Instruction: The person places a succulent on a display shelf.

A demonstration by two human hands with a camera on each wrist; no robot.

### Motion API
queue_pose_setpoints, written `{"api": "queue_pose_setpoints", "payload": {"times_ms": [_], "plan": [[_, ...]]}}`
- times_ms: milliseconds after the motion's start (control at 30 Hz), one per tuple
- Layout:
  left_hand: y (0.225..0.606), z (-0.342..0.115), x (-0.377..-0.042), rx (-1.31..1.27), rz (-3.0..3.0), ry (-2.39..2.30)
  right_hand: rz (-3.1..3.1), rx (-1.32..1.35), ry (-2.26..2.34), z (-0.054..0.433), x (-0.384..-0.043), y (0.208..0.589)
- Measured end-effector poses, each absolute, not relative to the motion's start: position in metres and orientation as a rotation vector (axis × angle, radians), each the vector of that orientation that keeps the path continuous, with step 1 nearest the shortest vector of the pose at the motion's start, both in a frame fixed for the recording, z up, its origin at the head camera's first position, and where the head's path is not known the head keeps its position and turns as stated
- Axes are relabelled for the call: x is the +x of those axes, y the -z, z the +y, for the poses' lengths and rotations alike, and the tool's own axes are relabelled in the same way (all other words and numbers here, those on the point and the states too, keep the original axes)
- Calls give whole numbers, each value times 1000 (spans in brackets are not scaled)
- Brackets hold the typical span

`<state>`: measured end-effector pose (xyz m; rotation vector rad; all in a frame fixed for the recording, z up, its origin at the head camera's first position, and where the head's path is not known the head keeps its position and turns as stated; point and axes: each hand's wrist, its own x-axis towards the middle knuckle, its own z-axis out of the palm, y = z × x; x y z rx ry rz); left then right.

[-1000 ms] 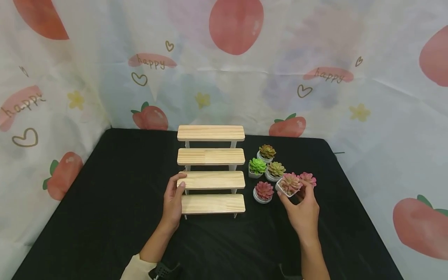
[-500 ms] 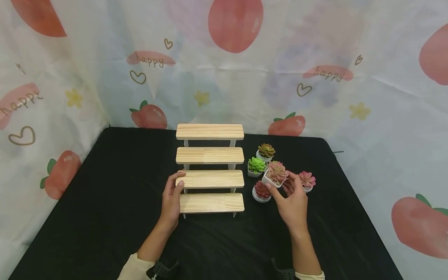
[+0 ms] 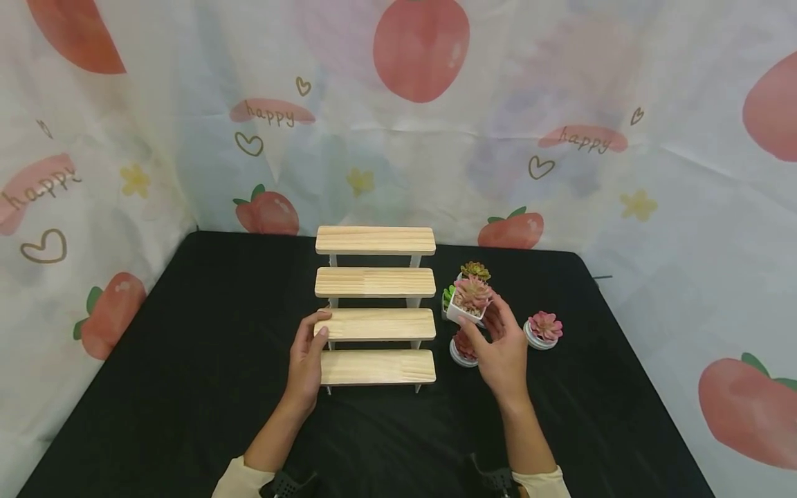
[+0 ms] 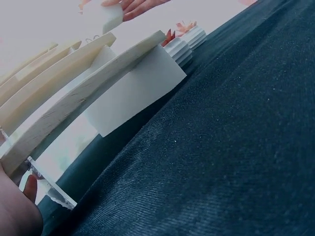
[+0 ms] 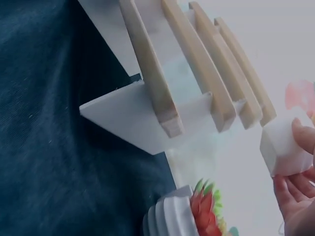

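A wooden stand with several stepped boards [image 3: 376,325] stands mid-table on white side supports. My left hand [image 3: 305,363] grips its left end near the lower boards. My right hand [image 3: 506,356] holds a pink artificial succulent [image 3: 471,294] by its white square pot [image 5: 283,147], raised off the table just right of the stand. Behind it, a green succulent [image 3: 447,297] and a brownish one [image 3: 475,270] are partly hidden. A dark red succulent [image 3: 464,346] in a round ribbed pot sits below the right hand's thumb.
Farther right, a bright pink succulent [image 3: 544,328] in a round white pot stands apart from the others. Black cloth [image 3: 187,387] covers the table. A printed curtain [image 3: 398,159] hangs right behind the table and along its sides.
My right hand has carried the pink succulent left and toward the back, away from the bright pink one and closer to the stand. The left hand keeps its place on the stand.
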<state>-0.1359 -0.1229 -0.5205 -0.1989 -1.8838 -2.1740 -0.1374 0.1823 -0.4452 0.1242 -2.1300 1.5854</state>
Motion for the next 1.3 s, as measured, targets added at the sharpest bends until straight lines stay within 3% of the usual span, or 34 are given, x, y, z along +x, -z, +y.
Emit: {"api": "queue_pose_setpoints", "payload": {"times_ms": [1300], "plan": [[521,-124,-136,-190,-1890,2195,-2162,596,-1700,126,-170,416]]}}
